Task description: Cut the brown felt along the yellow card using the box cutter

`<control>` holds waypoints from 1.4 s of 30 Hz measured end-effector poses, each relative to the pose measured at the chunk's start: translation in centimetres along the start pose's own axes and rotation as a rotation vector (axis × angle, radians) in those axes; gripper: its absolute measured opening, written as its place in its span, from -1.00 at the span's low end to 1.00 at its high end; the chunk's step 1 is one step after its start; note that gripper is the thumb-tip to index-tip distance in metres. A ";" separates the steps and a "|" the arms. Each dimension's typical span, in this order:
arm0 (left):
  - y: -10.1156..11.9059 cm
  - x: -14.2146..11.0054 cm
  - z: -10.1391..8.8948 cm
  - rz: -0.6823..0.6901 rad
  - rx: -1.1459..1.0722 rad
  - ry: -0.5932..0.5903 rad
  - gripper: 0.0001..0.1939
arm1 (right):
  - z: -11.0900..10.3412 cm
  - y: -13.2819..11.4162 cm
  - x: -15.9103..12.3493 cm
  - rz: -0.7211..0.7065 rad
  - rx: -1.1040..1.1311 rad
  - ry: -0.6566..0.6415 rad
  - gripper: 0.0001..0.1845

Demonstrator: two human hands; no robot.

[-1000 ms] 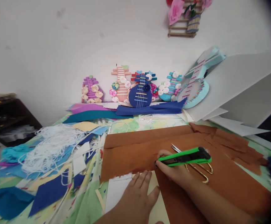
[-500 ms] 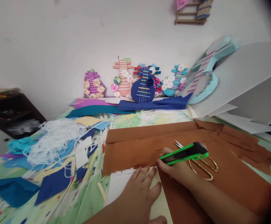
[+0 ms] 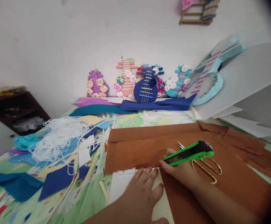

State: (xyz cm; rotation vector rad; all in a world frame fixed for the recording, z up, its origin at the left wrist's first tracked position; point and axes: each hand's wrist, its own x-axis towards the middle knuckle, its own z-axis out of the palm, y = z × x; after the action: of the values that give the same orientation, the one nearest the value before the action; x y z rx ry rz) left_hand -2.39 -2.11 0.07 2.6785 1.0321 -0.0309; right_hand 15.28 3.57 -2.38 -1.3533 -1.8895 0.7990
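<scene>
My left hand (image 3: 142,191) lies flat with its fingers spread on a pale cream card (image 3: 163,205) and a white card (image 3: 119,186). Its fingertips reach the torn lower edge of a brown sheet (image 3: 135,152). A green and black utility knife (image 3: 189,153) is in my right hand (image 3: 179,171), with the fingers closed around its front end. The knife's blade tip is hidden by my fingers. Beside my right wrist, gold-handled scissors (image 3: 207,171) rest on the brown sheet, partly behind the hand and knife.
White cord (image 3: 58,140) lies tangled at left among blue scraps (image 3: 57,183). Along the wall stand several decorated lute-shaped crafts, including a dark blue one (image 3: 146,90). A larger light-blue one (image 3: 210,90) leans against white boards (image 3: 249,77) at right. A dark shelf (image 3: 21,109) stands far left.
The whole view has shifted a little, so the scene sits slightly further right. Both hands keep nearly the same places on the sheet and cards.
</scene>
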 end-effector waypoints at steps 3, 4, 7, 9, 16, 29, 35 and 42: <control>0.0 -0.1 0.0 0.005 0.006 0.009 -0.34 | 0.0 0.1 0.1 -0.010 0.013 -0.015 -0.74; 0.0 -0.1 0.0 0.005 0.007 0.011 -0.34 | 0.0 0.1 0.1 -0.009 0.010 -0.027 -0.74; 0.0 -0.1 0.0 0.006 0.012 0.026 -0.35 | 0.2 0.0 0.2 -0.006 -0.042 -0.065 -0.75; 0.0 0.0 0.1 0.013 0.018 0.036 -0.34 | 0.3 -0.1 0.1 -0.006 -0.103 -0.077 -0.75; -0.2 0.1 0.7 0.011 0.023 0.054 -0.35 | 0.0 -0.2 0.0 0.032 -0.025 -0.027 -0.69; -0.1 0.0 0.4 0.010 0.018 0.033 -0.35 | 0.0 -0.9 0.1 0.044 -0.034 -0.078 -0.73; 0.0 0.1 0.2 0.005 0.013 0.015 -0.33 | -0.3 -0.6 0.1 0.037 0.031 -0.044 -0.70; -0.1 0.1 0.4 0.011 0.036 0.026 -0.32 | -0.1 -1.3 0.0 0.034 -0.052 -0.095 -0.74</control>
State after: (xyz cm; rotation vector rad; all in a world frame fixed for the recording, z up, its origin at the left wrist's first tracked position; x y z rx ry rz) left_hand -2.40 -2.07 -0.41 2.7236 1.0343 -0.0123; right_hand 14.65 3.24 -1.31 -1.4045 -1.9775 0.8501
